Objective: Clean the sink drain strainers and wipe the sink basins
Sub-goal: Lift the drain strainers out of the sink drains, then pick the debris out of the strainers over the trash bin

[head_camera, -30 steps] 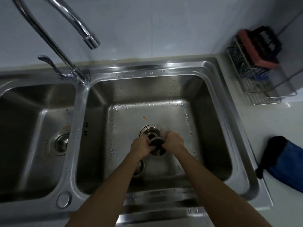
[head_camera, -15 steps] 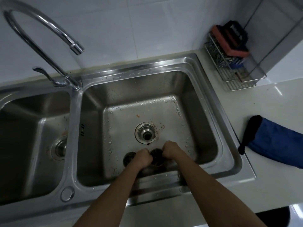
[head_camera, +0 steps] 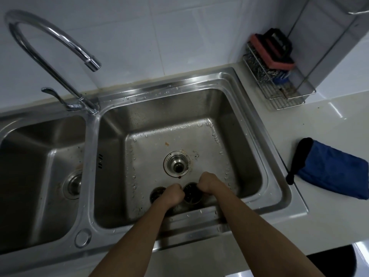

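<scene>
Low over the near part of the right sink basin (head_camera: 223, 108), both my hands hold a dark, dirty drain strainer (head_camera: 192, 194). My left hand (head_camera: 172, 194) grips its left side with curled fingers. My right hand (head_camera: 208, 183) grips its right rim. A second dirty strainer (head_camera: 156, 193) lies on the basin floor just left of my left hand. The right basin's drain (head_camera: 176, 163) stands open, with water drops and small orange food bits around it. The left basin (head_camera: 40, 140) shows its own drain (head_camera: 72, 183).
A curved faucet (head_camera: 50, 43) rises behind the divider, its spout over the right basin's back left corner. A blue cloth (head_camera: 331, 172) lies on the white counter to the right. A wire rack (head_camera: 279, 84) with a scrub brush and steel wool stands at the back right.
My hands carried the strainer from over the right drain toward the basin's near wall, uncovering the drain. In the last half second they barely moved.
</scene>
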`<state>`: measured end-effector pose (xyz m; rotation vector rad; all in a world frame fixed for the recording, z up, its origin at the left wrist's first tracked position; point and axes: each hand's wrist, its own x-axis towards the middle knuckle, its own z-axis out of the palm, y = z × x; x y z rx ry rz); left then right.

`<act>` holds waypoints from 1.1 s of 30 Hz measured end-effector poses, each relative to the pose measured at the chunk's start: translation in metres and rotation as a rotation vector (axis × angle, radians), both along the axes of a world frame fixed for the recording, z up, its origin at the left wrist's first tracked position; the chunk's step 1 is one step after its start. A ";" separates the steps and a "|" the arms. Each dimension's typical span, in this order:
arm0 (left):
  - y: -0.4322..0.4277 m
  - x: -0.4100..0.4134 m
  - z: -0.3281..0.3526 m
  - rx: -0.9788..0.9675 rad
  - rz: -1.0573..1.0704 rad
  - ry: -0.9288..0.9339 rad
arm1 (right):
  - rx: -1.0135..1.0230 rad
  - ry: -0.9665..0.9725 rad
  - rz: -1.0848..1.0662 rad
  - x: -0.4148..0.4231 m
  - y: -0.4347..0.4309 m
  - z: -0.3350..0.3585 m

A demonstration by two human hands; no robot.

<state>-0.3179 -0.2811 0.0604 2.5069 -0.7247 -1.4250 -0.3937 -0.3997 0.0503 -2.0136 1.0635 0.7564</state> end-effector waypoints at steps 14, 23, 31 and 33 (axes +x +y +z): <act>-0.102 -0.011 0.067 -0.438 -0.274 -0.460 | -0.519 -0.745 -0.322 -0.033 -0.139 0.158; -0.204 -0.070 0.083 -0.520 -0.799 -0.582 | -0.776 -0.242 -0.167 -0.074 -0.220 0.172; -0.209 -0.073 0.066 -0.469 -0.837 -0.593 | -0.812 -0.244 -0.048 -0.077 -0.231 0.153; -0.209 -0.072 0.065 -0.473 -0.832 -0.587 | -0.810 -0.302 -0.075 -0.078 -0.229 0.151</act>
